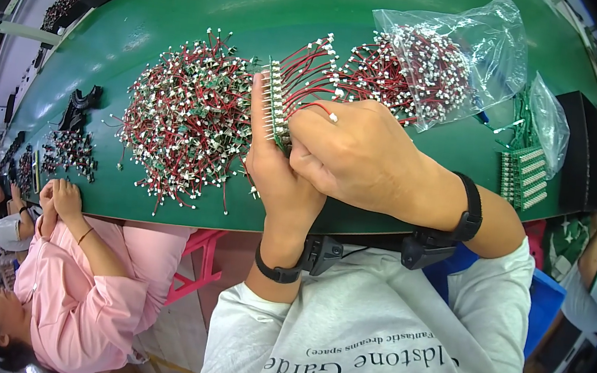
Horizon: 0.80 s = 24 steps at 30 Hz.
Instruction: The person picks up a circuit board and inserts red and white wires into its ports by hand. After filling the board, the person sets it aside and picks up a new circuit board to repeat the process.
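My left hand (270,172) holds a green circuit board strip (275,103) upright, its index finger stretched along the pin side. A row of thin metal pins sticks out to the left of the strip. Red wires with white plugs (316,63) fan out from its other side. My right hand (357,153) is closed against the strip's near part. One red wire with a white plug (333,117) lies over its knuckles. What its fingertips pinch is hidden behind the curled fingers.
A large heap of small wired boards (185,118) lies left of my hands. Red wires (436,73) spill from a clear plastic bag (506,41) at the right. Green board panels (524,175) sit beside a black box (581,152). A co-worker in pink (88,288) sits at left.
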Each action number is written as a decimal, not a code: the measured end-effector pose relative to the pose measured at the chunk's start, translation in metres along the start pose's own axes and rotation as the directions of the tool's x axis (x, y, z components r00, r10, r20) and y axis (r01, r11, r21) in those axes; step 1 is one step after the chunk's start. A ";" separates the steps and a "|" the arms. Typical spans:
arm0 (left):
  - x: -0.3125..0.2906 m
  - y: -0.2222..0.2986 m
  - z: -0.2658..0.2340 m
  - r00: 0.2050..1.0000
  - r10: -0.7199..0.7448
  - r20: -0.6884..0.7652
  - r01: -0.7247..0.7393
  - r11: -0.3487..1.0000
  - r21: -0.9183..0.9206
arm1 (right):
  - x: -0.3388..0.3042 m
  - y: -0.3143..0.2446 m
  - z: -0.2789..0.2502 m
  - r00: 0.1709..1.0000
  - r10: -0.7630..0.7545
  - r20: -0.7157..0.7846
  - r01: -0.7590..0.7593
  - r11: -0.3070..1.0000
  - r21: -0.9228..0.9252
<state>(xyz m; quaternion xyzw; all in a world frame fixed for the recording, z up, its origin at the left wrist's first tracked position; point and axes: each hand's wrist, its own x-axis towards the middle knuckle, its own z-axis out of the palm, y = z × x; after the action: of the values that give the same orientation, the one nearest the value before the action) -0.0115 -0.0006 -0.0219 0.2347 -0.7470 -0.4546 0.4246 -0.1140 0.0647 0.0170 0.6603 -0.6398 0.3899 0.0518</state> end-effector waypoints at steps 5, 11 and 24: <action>0.001 -0.001 0.001 0.995 -0.103 -0.020 0.098 0.979 -0.181 | -0.001 0.003 -0.002 0.999 -0.019 0.043 0.021 0.999 -0.039; 0.001 -0.003 -0.002 0.999 -0.047 0.007 0.048 0.988 -0.147 | 0.000 0.000 -0.006 0.997 -0.037 0.075 0.043 0.995 -0.086; -0.002 0.013 -0.010 0.992 -0.124 0.005 0.115 0.908 -0.403 | 0.004 -0.007 -0.009 1.000 -0.002 0.004 0.001 0.994 0.109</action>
<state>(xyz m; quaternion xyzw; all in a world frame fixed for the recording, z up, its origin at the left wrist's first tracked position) -0.0009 0.0022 -0.0091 0.1923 -0.6173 -0.6212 0.4428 -0.1128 0.0682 0.0282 0.6634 -0.6172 0.4228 0.0148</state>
